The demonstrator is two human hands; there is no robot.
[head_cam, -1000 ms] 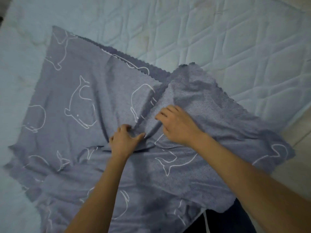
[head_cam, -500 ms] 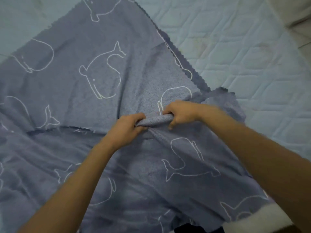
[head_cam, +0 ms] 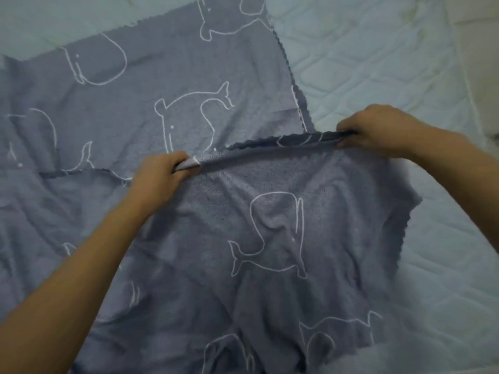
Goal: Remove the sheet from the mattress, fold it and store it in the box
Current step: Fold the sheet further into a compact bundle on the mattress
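A blue-grey sheet printed with white whale outlines lies spread over the pale quilted mattress. Its near part is folded back over itself, and the fold's edge runs taut between my two hands. My left hand grips that edge near the middle of the view, fingers curled round the cloth. Further right and a little higher, my right hand grips the same edge at the corner. The folded flap hangs down from the edge toward me. No box is in view.
Bare mattress shows at the top left, along the top right and down the right side. A strip of pale floor runs past the mattress edge at the far right.
My hands have moved apart along the fold's edge, the right one sliding out to the right, so the edge is stretched straight. The view has shifted closer over the sheet.
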